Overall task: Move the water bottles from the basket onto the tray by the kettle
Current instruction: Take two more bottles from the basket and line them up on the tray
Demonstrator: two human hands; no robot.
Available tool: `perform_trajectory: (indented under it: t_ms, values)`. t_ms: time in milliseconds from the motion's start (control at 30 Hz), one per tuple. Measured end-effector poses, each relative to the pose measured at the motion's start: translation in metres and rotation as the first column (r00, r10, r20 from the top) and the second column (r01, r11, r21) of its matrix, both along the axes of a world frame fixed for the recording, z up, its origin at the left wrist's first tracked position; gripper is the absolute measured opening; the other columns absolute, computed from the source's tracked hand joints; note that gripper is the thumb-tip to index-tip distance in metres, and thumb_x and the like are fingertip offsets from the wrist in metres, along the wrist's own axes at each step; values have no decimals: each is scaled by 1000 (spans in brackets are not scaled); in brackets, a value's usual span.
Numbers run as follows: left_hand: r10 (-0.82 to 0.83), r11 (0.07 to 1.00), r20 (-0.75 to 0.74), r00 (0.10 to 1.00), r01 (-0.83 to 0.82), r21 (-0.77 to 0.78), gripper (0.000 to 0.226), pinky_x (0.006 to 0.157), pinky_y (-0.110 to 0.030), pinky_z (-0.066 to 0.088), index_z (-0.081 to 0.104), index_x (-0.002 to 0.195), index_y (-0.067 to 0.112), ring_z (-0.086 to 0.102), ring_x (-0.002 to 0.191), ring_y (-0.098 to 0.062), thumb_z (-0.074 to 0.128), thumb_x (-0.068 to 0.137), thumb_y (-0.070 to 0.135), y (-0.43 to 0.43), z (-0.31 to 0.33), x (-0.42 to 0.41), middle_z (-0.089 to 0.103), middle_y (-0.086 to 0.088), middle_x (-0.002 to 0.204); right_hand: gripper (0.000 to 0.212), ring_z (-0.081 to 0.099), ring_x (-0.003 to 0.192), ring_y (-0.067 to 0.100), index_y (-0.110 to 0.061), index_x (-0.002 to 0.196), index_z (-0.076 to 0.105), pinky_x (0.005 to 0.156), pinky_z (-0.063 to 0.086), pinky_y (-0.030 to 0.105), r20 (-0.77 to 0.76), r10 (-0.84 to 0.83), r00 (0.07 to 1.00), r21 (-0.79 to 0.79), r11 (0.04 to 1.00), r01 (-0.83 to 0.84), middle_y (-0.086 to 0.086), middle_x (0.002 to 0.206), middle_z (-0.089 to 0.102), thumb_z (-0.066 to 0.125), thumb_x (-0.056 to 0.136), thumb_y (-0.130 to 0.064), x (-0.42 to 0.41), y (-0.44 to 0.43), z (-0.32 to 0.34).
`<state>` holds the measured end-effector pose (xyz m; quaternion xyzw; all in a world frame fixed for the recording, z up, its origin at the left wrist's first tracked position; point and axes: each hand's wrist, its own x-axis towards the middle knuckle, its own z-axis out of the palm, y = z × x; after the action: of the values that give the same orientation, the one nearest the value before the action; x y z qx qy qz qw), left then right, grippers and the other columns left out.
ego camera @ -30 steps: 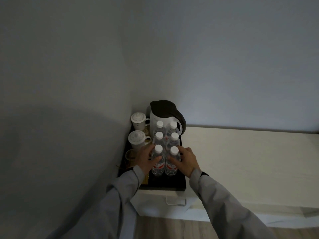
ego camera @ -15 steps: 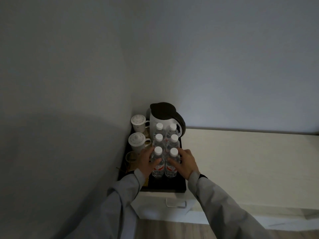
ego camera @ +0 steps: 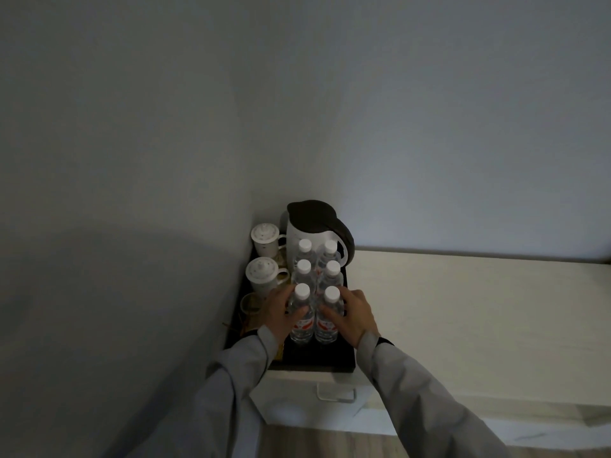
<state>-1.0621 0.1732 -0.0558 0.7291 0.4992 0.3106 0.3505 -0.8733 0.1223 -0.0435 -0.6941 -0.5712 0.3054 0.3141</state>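
Upright, six water bottles stand caps up; hands flank them

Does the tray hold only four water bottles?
No, six water bottles with white caps stand in two rows on the black tray, in front of the kettle.

- I can read no text anywhere from my feed
- The front two water bottles carry red-and-white labels, but their print is too small and dim for me to make out
- I see no numbers or signs elsewhere
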Motion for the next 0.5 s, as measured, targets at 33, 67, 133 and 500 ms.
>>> perform_trajectory:
  t_ms: [33,67,133,500]
  values:
    - [1,1000,-4,1000,-1,-2,48,98,-50,47,57,127,11,56,118,-30,74,83,23,0,0,0,62,-12,126,50,54,110,31,-25,130,58,81,38,23,1,-4,1000,-1,1000,4,16,112,57,72,84,-40,0,0,-1]
    - [1,1000,-4,1000,-1,-2,48,98,-50,47,57,126,12,56,117,-29,73,83,25,0,1,0,62,-12,125,50,54,110,31,-25,130,58,81,38,23,-1,-9,1000,-3,1000,9,16,113,56,72,84,-40,0,0,-1]
    - [1,1000,14,1000,-1,8,48,95,-48,49,58,124,13,58,114,-27,71,81,31,-1,2,0,63,-11,123,50,54,109,32,-25,130,58,82,38,24,-6,-18,1000,-2,1000,18,15,113,54,72,85,-40,-1,0,-2]
    - [18,999,42,999,-20,31,40,92,-43,50,62,118,8,61,109,-28,74,81,18,-2,4,2,66,-12,117,49,56,106,34,-23,127,59,86,44,29,-8,-65,998,19,998,65,12,111,51,73,83,-39,-5,-1,-7]
